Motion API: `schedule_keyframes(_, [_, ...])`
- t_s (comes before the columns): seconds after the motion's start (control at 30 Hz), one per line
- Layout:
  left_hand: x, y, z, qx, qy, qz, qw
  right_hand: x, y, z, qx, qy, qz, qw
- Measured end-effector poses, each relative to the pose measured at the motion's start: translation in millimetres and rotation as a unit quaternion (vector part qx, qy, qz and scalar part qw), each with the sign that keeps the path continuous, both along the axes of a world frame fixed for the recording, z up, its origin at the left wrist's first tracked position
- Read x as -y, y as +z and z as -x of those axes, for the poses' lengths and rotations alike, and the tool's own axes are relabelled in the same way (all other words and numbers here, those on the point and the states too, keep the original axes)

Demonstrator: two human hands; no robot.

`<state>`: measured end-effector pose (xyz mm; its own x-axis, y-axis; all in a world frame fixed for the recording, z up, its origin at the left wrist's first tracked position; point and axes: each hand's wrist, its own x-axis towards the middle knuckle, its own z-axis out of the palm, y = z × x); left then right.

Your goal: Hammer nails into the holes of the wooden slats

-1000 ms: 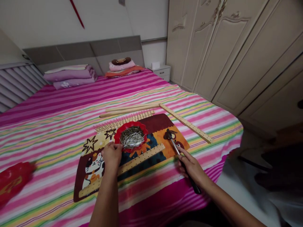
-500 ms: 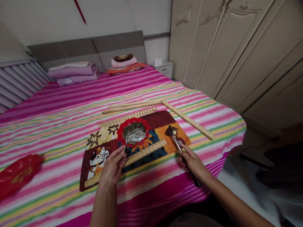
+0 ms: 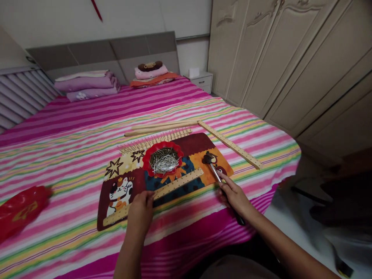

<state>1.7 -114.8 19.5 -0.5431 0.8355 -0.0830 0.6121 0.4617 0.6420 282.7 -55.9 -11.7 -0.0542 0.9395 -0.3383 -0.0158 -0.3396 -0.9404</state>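
My right hand (image 3: 232,194) is wrapped round the handle of a hammer (image 3: 215,173), whose dark head lies over the orange part of a patterned mat (image 3: 188,144). My left hand (image 3: 141,211) has its fingers pinched together at the middle of a wooden strip with rows of holes (image 3: 177,185). The nail seen in those fingers earlier is hidden behind them now. The strip lies slanted across the mat, and a few short points stand up near its right end. Just beyond the strip sits a red scalloped bowl (image 3: 147,170) full of loose nails (image 3: 164,159).
Behind the bowl lies another strip bristling with upright nails (image 3: 157,142). Plain wooden strips (image 3: 162,127) and a holed strip (image 3: 229,144) rest farther back and right on the striped bed (image 3: 72,155). A red plastic bag (image 3: 24,209) is at the left.
My left hand lifted a nail from the bowl, then came down onto the wooden strip, turning its back upward. My right hand keeps the hammer in nearly the same place.
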Motion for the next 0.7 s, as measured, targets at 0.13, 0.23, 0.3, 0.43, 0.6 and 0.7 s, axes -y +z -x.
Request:
schedule_keyframes(0.13, [1.8,3.2,-5.3,-0.195,-0.088,0.125,0.969,0.5,-0.4,0.6,0.001,0.001,0.002,1.000])
schedule_keyframes(0.23, [-1.8,9.1,-11.1,-0.215,-0.117,0.183,0.952,1.0,0.1,1.1,-0.004,0.001,-0.003,1.000])
schedule_keyframes(0.3, [-4.2,11.3,-11.1,-0.205,-0.118,0.192,0.952,1.1,0.1,1.1,-0.004,0.001,-0.009,1.000])
schedule_keyframes(0.43, [-4.1,6.7,-1.5,-0.056,-0.072,0.116,0.989,0.6,-1.8,0.2,0.006,0.002,-0.014,1.000])
schedule_keyframes(0.6, [-8.4,-7.3,1.0,0.260,0.029,-0.091,0.961,-0.4,-5.7,-1.0,0.023,0.005,-0.022,0.999])
schedule_keyframes(0.7, [-17.9,-12.8,-6.7,0.321,0.087,-0.155,0.930,-1.2,-7.1,-1.4,0.032,0.010,-0.030,0.999])
